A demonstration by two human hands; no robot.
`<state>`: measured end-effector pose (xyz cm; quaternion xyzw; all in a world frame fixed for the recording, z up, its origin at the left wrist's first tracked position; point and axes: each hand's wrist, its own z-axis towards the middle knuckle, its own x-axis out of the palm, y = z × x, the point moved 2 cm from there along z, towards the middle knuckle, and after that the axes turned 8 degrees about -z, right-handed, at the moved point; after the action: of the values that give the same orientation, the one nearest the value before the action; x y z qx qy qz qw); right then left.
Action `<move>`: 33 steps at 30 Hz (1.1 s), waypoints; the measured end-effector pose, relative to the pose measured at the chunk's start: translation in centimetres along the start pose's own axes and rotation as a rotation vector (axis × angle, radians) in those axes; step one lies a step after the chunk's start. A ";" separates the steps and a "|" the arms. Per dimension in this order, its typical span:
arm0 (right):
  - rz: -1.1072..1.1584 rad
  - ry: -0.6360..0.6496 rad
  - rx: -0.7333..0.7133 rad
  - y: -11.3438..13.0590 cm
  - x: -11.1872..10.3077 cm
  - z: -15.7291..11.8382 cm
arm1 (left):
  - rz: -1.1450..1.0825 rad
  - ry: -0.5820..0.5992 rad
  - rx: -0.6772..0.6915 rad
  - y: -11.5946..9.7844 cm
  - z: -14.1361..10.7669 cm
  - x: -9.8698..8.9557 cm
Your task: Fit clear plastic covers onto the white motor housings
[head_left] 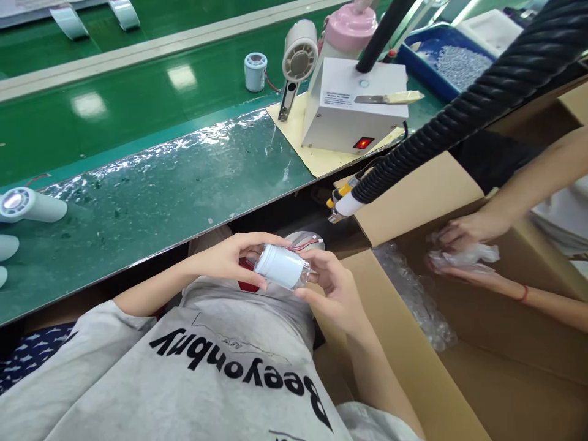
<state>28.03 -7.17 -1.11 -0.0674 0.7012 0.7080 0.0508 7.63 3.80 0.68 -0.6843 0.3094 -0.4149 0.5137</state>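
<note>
Over my lap I hold a light blue cylindrical housing (280, 267), tilted on its side. My left hand (229, 260) is closed round its left end, thumb below and fingers above. At the other end, the fingers of my right hand (334, 293) pinch a clear plastic piece (303, 274); whether it is fixed to the housing I cannot tell. Thin red and black wires (307, 244) with small white connectors run out behind the housing.
Along the green bench (184, 196) lie similar pale cylinders (41, 205) at left. A white box (351, 104) with a lit red switch, a pink-lidded bottle (351, 27) and a blue tray (441, 55) stand behind. A black hose (441, 128) crosses above cardboard boxes (413, 202). Another person's hands (468, 236) handle clear plastic at right.
</note>
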 end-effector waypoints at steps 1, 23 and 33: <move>0.015 0.009 0.017 0.1 0.0 -0.1 | 0.017 0.002 0.018 0.0 -0.1 0.0; 0.394 0.096 0.332 -0.6 1.5 0.3 | 0.298 0.076 0.293 -0.3 -0.7 0.0; 0.587 0.262 0.533 -0.4 2.6 0.5 | 0.272 0.093 0.313 0.3 -0.8 -0.2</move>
<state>25.53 -6.71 -1.98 0.0612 0.8498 0.4715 -0.2273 6.79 3.51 0.41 -0.5282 0.3540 -0.4156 0.6503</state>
